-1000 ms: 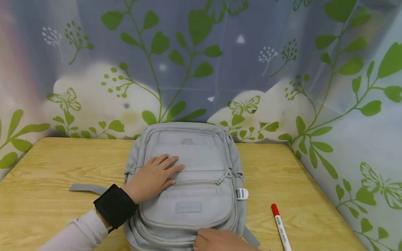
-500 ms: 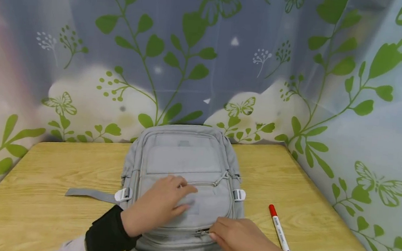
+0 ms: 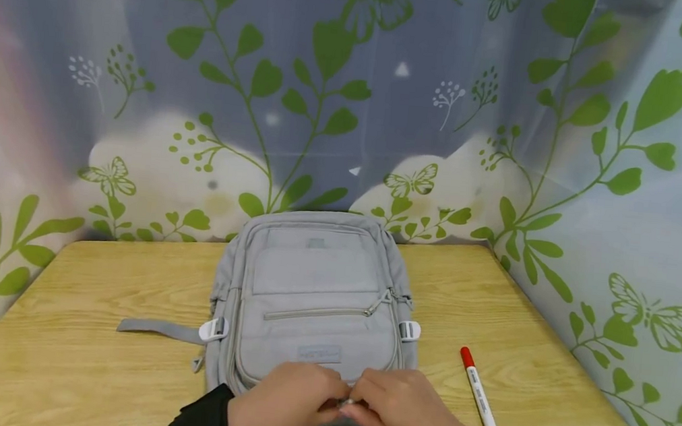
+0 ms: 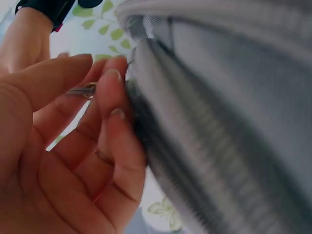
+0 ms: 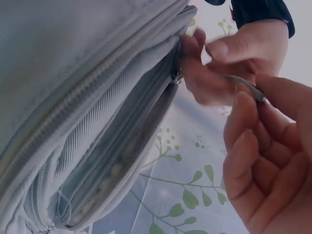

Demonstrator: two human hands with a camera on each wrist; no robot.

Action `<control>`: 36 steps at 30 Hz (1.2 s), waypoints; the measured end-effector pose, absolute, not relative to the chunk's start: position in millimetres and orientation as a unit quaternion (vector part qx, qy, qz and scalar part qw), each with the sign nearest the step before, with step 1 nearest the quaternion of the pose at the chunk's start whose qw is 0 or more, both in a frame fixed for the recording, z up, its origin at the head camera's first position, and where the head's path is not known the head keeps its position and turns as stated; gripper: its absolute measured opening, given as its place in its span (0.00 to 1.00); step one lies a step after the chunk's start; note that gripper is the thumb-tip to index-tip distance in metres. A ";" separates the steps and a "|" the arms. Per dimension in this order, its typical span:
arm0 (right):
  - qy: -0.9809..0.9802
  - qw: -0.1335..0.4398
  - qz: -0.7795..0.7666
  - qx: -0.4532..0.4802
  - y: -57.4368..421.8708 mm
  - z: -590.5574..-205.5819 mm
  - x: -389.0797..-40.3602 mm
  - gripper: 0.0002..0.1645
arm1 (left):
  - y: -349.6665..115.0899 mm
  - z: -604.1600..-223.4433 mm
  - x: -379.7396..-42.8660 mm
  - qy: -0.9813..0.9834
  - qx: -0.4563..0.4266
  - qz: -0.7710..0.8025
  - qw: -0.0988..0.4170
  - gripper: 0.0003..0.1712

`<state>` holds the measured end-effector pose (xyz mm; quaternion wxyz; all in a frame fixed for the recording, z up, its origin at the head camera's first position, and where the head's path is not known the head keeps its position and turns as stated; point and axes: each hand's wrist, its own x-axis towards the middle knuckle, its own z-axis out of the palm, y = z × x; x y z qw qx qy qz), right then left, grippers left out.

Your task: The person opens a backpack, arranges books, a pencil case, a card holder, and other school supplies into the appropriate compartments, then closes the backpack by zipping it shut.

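A grey backpack (image 3: 314,271) lies on the wooden table, front pocket side up. My right hand (image 3: 415,409) pinches a small metal zipper pull (image 5: 251,88) between thumb and fingers at the backpack's lower edge. My left hand (image 3: 288,398) meets it there, fingers curled beside the zipper (image 4: 161,156); I cannot tell whether they grip a part of it. In the right wrist view, a zipped opening (image 5: 117,151) gapes along the bag's edge, with a slider (image 5: 177,78) close to the left fingers.
A white marker (image 3: 479,393) with red ends lies right of the backpack on the wooden table (image 3: 140,277). A grey strap (image 3: 160,329) with a white buckle (image 3: 213,329) extends left. A leaf-patterned curtain (image 3: 229,95) stands behind and at the sides.
My left hand has come off the front panel and moved down and right to the zipper beside my right hand. The right hand has risen slightly from the lower edge.
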<state>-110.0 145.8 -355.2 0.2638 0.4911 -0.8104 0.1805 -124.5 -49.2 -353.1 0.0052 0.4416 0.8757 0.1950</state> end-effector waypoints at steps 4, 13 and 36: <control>-0.820 0.216 0.209 0.488 151.3 -355.3 -114.2 0.06 | -48.2 -356.5 -125.1 0.872 0.440 0.212 0.024 0.16; -0.841 0.178 0.112 0.498 171.0 -364.1 -137.4 0.36 | -57.3 -347.2 -119.4 0.865 0.428 0.250 0.083 0.08; -0.819 0.281 0.046 0.499 165.3 -385.0 -150.4 0.11 | -122.2 -344.5 -116.8 0.820 0.278 0.458 0.199 0.06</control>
